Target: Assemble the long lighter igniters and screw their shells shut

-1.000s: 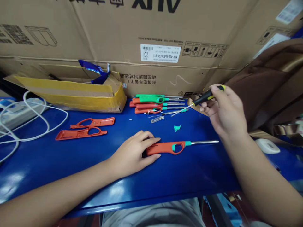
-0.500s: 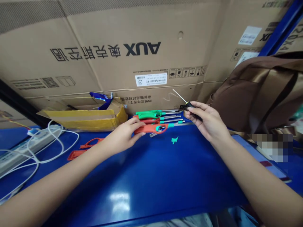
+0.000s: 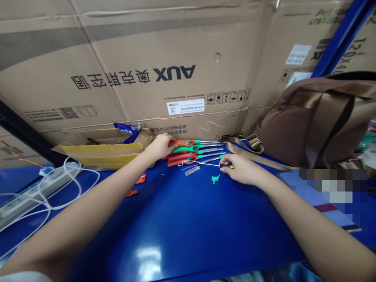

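My left hand (image 3: pixel 162 146) is closed round the handle end of an orange long-necked lighter (image 3: pixel 183 143), at the far side of a row of such lighters. Just in front of it lie a green lighter (image 3: pixel 186 149) and red ones (image 3: pixel 179 159), metal necks pointing right. My right hand (image 3: pixel 236 168) grips a screwdriver (image 3: pixel 226 166) by its black and yellow handle, low over the table, the thin shaft pointing left. Near its tip is a small clear part (image 3: pixel 192 171) with a thin wire by it. A green plastic piece (image 3: pixel 215 179) lies nearer me.
Orange shell pieces (image 3: pixel 141 179) lie by my left forearm. A power strip (image 3: pixel 38 186) with white cables is at the left, a yellow-taped box (image 3: pixel 102 154) behind. A brown bag (image 3: pixel 282 129) with its strap stands right, above a flat panel (image 3: pixel 314 199). Large cartons (image 3: pixel 132 47) close the back.
My left hand has moved back with the orange lighter to the row's far side. My right hand has lowered the screwdriver, its shaft turning from upward to nearly level. The view has shifted slightly.
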Motion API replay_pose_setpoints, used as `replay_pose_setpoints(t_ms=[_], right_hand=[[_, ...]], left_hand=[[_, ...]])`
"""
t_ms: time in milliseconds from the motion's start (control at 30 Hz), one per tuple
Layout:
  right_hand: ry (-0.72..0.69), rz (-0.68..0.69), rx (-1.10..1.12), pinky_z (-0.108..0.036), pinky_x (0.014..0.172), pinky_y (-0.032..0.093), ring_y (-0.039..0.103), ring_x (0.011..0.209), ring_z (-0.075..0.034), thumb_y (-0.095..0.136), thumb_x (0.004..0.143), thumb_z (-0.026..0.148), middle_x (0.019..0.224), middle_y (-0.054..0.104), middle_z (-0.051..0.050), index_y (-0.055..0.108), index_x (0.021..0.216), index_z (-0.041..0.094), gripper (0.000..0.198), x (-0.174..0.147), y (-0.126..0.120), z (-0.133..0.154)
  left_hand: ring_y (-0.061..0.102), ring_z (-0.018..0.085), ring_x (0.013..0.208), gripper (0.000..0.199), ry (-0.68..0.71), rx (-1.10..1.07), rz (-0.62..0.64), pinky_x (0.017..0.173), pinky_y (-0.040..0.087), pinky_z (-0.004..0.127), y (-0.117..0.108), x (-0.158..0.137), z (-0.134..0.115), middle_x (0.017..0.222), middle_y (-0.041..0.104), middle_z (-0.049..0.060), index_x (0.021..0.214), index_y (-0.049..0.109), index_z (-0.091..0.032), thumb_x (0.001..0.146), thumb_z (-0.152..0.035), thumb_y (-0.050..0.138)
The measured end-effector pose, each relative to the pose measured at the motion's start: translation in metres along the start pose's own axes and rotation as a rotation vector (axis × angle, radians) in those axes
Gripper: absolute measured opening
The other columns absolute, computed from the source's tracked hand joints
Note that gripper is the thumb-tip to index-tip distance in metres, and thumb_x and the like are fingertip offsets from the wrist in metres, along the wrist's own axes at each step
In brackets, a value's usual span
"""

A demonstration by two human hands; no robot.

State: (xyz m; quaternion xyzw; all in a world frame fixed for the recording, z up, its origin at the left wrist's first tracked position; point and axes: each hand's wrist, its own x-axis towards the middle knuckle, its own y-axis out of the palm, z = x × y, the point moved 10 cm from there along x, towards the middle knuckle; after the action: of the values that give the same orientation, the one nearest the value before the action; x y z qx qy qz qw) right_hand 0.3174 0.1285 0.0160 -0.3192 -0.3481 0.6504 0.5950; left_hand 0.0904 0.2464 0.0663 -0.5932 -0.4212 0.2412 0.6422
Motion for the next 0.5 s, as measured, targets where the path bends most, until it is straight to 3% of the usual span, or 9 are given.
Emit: replay_pose_setpoints(t_ms=[167,300,400,500], right_hand=[[0.068,0.012,-0.358,-0.032,0.069,0.045,0.068,0.09,-0.027,0.066,0.084,0.016,0.101,0.073,-0.012,0.066,0.097,0.019,0.014,0.004,-0.004,-0.017],[0.094,0.038,-0.535,-0.034,0.068,0.045,0.068,0.089,-0.03,0.064,0.081,0.013,0.097,0.072,-0.015,0.069,0.094,0.018,0.014,0.003,-0.009,-0.023],[0.097,0.048,-0.604,-0.038,0.071,0.048,0.069,0.092,-0.032,0.06,0.081,0.01,0.099,0.072,-0.017,0.071,0.093,0.017,0.017,0.002,-0.009,-0.025],[0.084,0.015,-0.632,-0.043,0.078,0.051,0.068,0.101,-0.036,0.058,0.083,0.01,0.111,0.07,-0.022,0.072,0.105,0.015,0.027,0.002,-0.009,-0.024]], left_hand=[[0.065,0.024,0.11,0.034,-0.035,0.032,-0.009,0.093,0.058,0.045,-0.003,0.0,-0.001,0.128,0.063,0.011,0.128,0.062,-0.016,0.099,-0.036,0.063],[0.067,0.026,0.102,0.024,-0.02,0.043,-0.014,0.09,0.055,0.037,-0.017,-0.027,-0.012,0.107,0.069,0.013,0.102,0.071,-0.013,0.096,-0.025,0.051],[0.069,0.025,0.092,0.023,-0.027,0.05,0.104,0.081,0.053,0.033,-0.023,-0.057,-0.009,0.099,0.072,0.009,0.102,0.07,-0.018,0.088,-0.029,0.056],[0.069,0.023,0.078,0.026,-0.068,0.063,0.341,0.067,0.049,0.029,-0.018,-0.094,0.007,0.088,0.075,0.003,0.098,0.072,-0.024,0.074,-0.032,0.069]])
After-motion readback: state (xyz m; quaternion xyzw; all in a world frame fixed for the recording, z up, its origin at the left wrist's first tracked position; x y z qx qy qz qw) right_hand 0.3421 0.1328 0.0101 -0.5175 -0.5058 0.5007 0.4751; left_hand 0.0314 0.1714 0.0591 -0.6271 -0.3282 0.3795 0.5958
